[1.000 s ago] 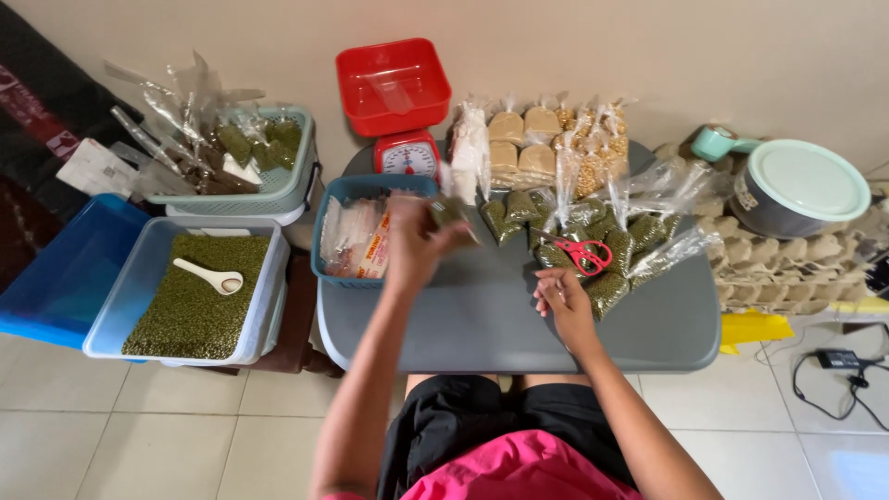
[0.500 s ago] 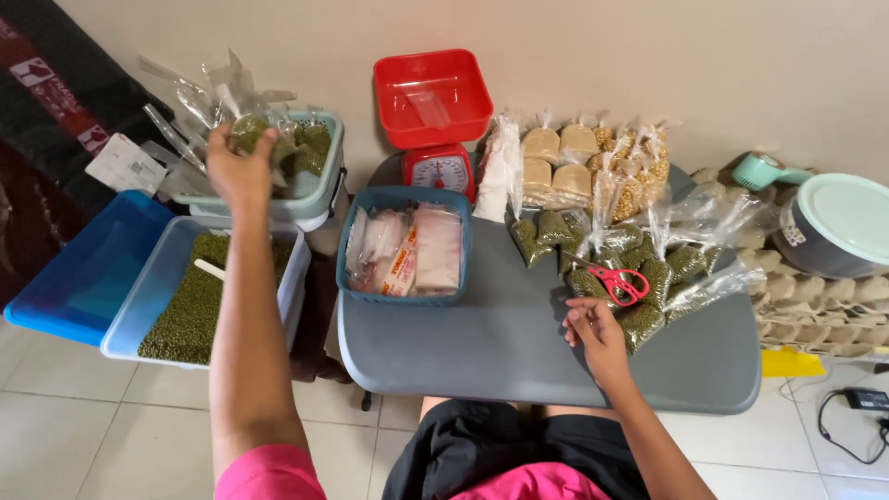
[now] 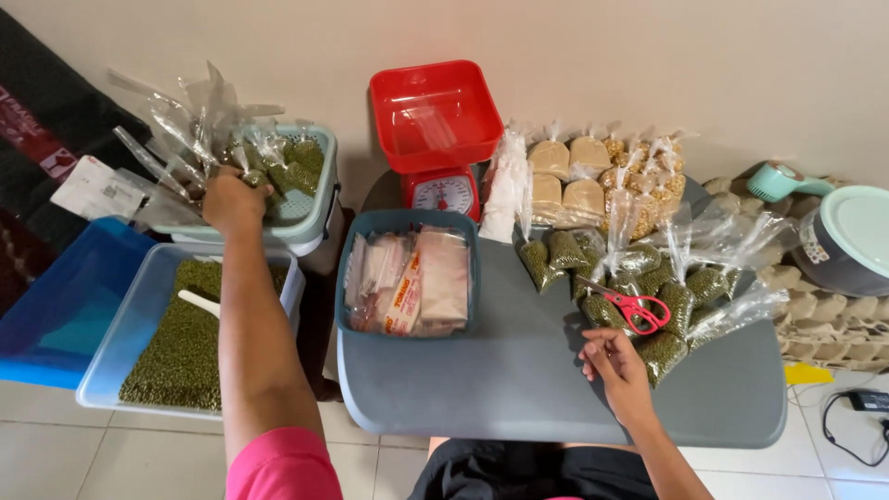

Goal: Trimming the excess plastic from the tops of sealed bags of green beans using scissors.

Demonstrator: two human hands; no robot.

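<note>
Green-bean bags (image 3: 278, 171), small clear plastic packets filled with green beans and topped by long loose necks, are piled in a pale green basket (image 3: 315, 218) to the left of the bench (image 3: 519, 389). The left hand (image 3: 231, 199) is stretched out to that basket, its fingers curled down into the pile so that it grips one of the packets; the fingertips are hidden among the plastic. Just below the basket sits a clear tub of loose green beans (image 3: 176, 343) with a white scoop (image 3: 199, 303) lying in it, and a blue bin (image 3: 65, 306) stands further left.

The right hand (image 3: 616, 366) rests on the grey bench near its front edge, fingers loosely bent and slightly apart, holding nothing; its fingertips lie just beside a cluster of filled bean packets (image 3: 648, 278). Red-handled scissors (image 3: 634, 310) lie on top of that cluster, close to the hand but not touching it.

A blue-grey basket of flat packets (image 3: 407, 282) stands at the bench's left side. Behind it is a red kitchen scale (image 3: 435, 130), and to the scale's right lie bags of tan and yellow grains (image 3: 593, 171).
</note>
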